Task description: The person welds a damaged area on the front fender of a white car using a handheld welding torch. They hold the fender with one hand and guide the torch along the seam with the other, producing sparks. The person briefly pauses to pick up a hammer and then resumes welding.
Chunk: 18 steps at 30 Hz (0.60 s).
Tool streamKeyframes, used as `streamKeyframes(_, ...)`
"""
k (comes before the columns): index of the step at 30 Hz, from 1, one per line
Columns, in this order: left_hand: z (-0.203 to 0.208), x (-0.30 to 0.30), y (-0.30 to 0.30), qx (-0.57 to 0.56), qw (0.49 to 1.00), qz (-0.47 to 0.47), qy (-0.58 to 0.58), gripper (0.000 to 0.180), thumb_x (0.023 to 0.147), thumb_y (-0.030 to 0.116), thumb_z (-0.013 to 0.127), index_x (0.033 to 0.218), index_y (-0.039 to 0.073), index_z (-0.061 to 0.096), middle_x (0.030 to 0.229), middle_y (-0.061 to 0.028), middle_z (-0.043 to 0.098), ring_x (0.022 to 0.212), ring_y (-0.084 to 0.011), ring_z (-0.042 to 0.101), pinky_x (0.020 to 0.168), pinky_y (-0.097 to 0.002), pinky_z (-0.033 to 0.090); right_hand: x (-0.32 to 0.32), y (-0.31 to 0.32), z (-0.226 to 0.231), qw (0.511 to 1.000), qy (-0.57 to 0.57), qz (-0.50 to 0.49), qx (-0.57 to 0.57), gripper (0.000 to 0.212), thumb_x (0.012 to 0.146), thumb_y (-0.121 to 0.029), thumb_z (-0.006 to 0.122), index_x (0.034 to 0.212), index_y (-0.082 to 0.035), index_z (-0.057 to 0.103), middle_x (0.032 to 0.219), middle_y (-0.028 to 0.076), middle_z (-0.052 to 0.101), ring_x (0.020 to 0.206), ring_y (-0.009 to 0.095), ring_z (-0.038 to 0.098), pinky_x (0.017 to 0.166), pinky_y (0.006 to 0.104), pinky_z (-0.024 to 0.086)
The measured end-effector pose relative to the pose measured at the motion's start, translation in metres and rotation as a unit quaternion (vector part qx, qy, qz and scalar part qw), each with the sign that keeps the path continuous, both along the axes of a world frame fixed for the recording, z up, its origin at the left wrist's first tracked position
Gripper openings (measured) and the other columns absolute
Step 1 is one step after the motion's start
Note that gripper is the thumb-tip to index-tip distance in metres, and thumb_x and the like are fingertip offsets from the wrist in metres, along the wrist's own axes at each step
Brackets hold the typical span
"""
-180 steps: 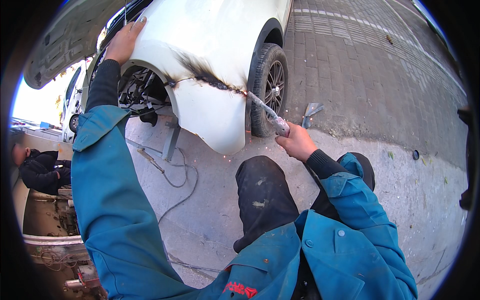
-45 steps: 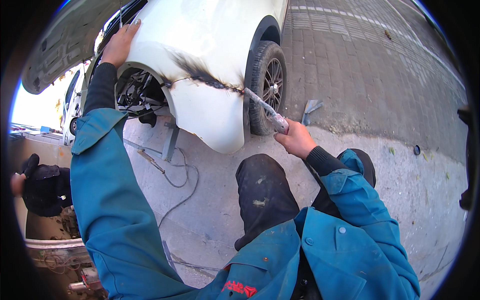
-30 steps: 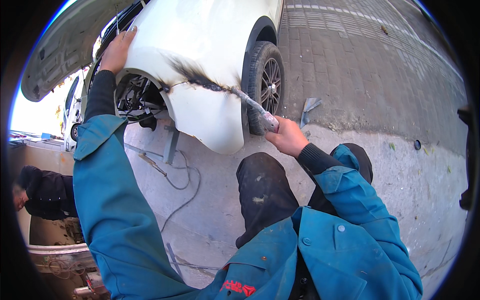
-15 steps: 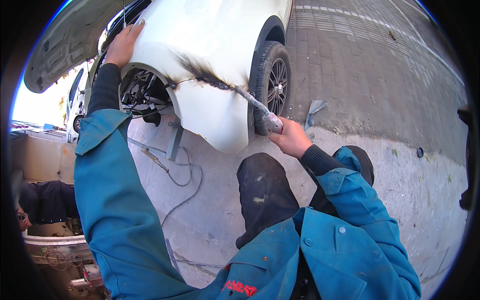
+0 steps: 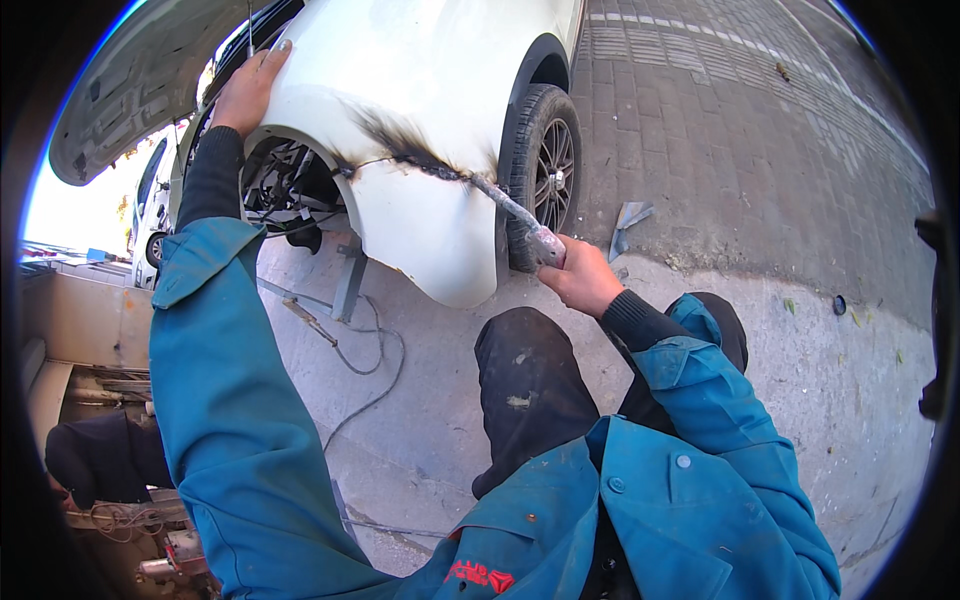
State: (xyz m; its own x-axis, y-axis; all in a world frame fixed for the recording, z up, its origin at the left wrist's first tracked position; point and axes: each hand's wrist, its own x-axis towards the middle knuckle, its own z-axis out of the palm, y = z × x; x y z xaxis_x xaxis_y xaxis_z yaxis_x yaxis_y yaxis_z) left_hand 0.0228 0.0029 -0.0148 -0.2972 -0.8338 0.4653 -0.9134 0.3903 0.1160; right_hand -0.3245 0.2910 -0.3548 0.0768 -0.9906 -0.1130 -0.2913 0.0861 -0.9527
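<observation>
Foremost, one white car body panel, far and centre, rounded at its near end, a dark wheel opening at its left; heat work along its seam is judged the step in hand. Item, a raised hood, far left, its underside showing. Item, a wheel, upright, just right of the panel. Item, a grey metal support, below the wheel opening; whether it bears load cannot be told. Item, a scorched seam, blackened, running left to right across the panel, soot fanning toward the far side. Item, one slim torch-like tool, pale and crusted, slanting from near right to far left, tip at the seam's right end; no flame can be made out. The next move, as judged, calls for a steady tip and a braced panel. Item, left hand, fingers extended and close together on the panel's far left edge; whether it grips there cannot be told. Item, right hand, near right, fingers closed round the tool's pinkish handle.
</observation>
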Motion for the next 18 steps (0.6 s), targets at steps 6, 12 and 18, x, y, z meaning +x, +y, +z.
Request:
streamKeyframes(6,0.0024,0.0029,-0.0020,0.008,1.000,-0.021,-0.010,0.080,0.106,0.072,0.044,0.147,0.006,0.064,0.134,-0.0266,0.071,0.125,-0.0409,0.067,0.114,-0.0450,0.044,-0.0011,0.0012,0.0022,1.000,-0.016,0.005,0.010,0.032,0.088,-0.020,0.075,0.108,0.004,0.068,0.094,0.023,0.074,0.090,0.036,0.075,0.083,0.0447,0.057)
streamKeyframes(12,0.0015,0.0052,-0.0049,-0.009,0.999,-0.026,-0.023,0.080,0.106,0.072,0.044,0.146,0.006,0.065,0.133,-0.0270,0.071,0.124,-0.0410,0.067,0.113,-0.0451,0.044,-0.0003,0.0003,-0.0005,1.000,-0.021,0.003,0.009,0.036,0.089,-0.021,0.075,0.115,0.003,0.070,0.098,0.022,0.076,0.091,0.033,0.075,0.085,0.0434,0.058)
streamKeyframes(18,0.0004,0.0052,-0.0050,0.000,1.000,-0.026,-0.011,0.081,0.106,0.074,0.043,0.146,0.008,0.065,0.134,-0.0255,0.072,0.124,-0.0403,0.068,0.113,-0.0453,0.045,-0.0021,0.0020,0.0037,1.000,-0.010,0.004,0.013,0.036,0.090,-0.021,0.076,0.116,0.003,0.069,0.099,0.022,0.076,0.092,0.033,0.075,0.086,0.0431,0.058)
